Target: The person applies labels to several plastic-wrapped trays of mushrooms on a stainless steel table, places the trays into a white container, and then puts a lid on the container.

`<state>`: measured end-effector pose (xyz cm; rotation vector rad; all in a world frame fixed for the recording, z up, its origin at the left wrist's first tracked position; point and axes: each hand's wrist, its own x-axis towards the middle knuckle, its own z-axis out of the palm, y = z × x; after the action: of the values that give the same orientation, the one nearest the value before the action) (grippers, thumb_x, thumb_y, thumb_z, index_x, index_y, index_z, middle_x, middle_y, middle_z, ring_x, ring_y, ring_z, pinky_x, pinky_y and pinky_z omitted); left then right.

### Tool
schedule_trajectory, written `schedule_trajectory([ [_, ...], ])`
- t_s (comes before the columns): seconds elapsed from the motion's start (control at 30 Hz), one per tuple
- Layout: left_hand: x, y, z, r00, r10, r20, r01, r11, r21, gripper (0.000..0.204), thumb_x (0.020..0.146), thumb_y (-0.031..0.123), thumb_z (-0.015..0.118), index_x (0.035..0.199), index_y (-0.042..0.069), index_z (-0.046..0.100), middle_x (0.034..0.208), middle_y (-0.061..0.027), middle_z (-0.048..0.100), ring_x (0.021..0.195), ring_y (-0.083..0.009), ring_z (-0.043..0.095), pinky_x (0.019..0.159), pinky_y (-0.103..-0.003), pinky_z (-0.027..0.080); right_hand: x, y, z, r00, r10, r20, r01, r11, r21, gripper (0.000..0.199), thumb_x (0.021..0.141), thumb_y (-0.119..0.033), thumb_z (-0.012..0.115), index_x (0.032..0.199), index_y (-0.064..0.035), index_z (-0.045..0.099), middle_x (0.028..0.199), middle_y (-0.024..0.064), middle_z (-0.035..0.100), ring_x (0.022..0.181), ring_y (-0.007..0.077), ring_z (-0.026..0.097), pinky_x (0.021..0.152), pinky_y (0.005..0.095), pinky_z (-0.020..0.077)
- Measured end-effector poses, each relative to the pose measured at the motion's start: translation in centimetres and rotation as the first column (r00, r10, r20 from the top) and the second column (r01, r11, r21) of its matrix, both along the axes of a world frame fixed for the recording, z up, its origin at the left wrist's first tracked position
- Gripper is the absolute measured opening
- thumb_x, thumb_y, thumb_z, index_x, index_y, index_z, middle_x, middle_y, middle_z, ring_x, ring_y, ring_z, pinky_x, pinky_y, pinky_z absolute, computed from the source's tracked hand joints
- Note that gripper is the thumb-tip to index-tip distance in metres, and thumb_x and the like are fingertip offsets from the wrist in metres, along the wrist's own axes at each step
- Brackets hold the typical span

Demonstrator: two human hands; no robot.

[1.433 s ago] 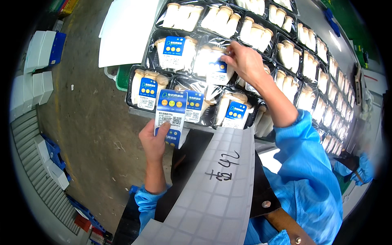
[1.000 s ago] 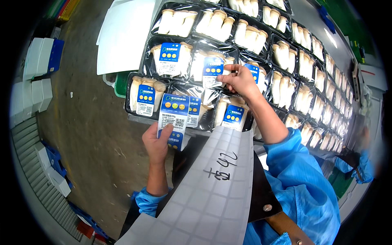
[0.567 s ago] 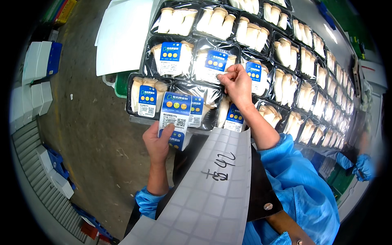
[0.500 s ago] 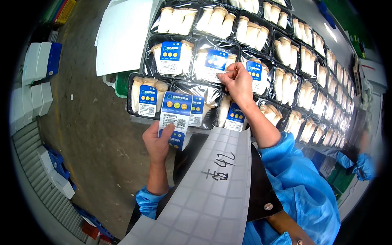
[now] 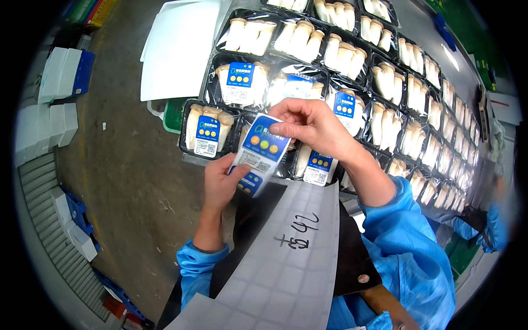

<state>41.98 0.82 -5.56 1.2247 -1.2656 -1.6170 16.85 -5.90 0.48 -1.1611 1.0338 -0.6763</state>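
So there's a big metal table (image 5: 421,27) packed with rows of black, film-wrapped mushroom packs (image 5: 345,55). A long white gridded paper (image 5: 275,264) runs down the person's front. Right hand (image 5: 313,124) is just over the near packs, thumb and fingers pinching the top of a blue-and-white label strip (image 5: 263,144). Left hand (image 5: 220,181) has the strip's lower part gripped, thumb on top, so it's tilted between both hands. A few nearby packs wear a matching label (image 5: 239,82).
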Motion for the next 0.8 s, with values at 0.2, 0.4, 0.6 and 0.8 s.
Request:
schedule_trajectory([
  [0.2, -3.9, -3.5, 2.4, 0.990, 0.086, -0.108, -0.086, 0.996, 0.005, 0.016, 0.096, 0.009, 0.059, 0.108, -0.002, 0.062, 0.093, -0.0015, 0.067, 0.084, -0.0039, 0.058, 0.073, -0.020, 0.047, 1.3, 0.1, 1.1, 0.954, -0.053, -0.296, -0.101, 0.870, -0.483, 0.020, 0.086, -0.013, 0.070, 0.103, -0.0027, 0.068, 0.089, 0.0162, 0.067, 0.079, 0.0317, 0.065, 0.070, 0.0362, 0.0521],
  [0.4, -3.8, -4.8, 0.8, 0.954, 0.285, 0.094, -0.289, 0.957, 0.033, 0.018, 0.091, 0.015, 0.069, 0.086, -0.002, 0.068, 0.073, 0.0019, 0.066, 0.065, -0.0015, 0.054, 0.057, -0.020, 0.044, 1.9, -2.9, 0.0, 0.844, -0.048, -0.535, -0.278, 0.814, -0.511, 0.022, 0.091, -0.028, 0.064, 0.087, -0.0071, 0.065, 0.069, 0.0138, 0.066, 0.063, 0.0350, 0.064, 0.058, 0.0407, 0.0512],
  [0.6, -1.3, -4.0, 0.6, 0.933, 0.275, 0.231, -0.302, 0.949, 0.086, 0.021, 0.088, 0.013, 0.069, 0.100, -0.003, 0.071, 0.082, -0.0030, 0.070, 0.073, -0.0059, 0.058, 0.066, -0.024, 0.048, -0.4, -16.5, -3.8, 0.808, -0.228, -0.543, -0.201, 0.760, -0.619, 0.027, 0.091, -0.034, 0.063, 0.095, -0.0074, 0.067, 0.074, 0.0154, 0.068, 0.071, 0.0337, 0.067, 0.066, 0.0425, 0.0524],
  [0.8, 0.6, -3.3, 0.7, 0.944, 0.274, 0.183, -0.283, 0.959, 0.030, 0.019, 0.089, 0.008, 0.066, 0.105, -0.003, 0.070, 0.090, -0.0046, 0.072, 0.079, -0.0067, 0.061, 0.071, -0.023, 0.049, 2.0, -24.0, -9.0, 0.491, -0.306, -0.816, -0.410, 0.745, -0.527, 0.054, 0.082, -0.050, 0.069, 0.117, -0.0104, 0.060, 0.098, 0.0149, 0.068, 0.090, 0.0332, 0.068, 0.076, 0.0440, 0.0527],
])
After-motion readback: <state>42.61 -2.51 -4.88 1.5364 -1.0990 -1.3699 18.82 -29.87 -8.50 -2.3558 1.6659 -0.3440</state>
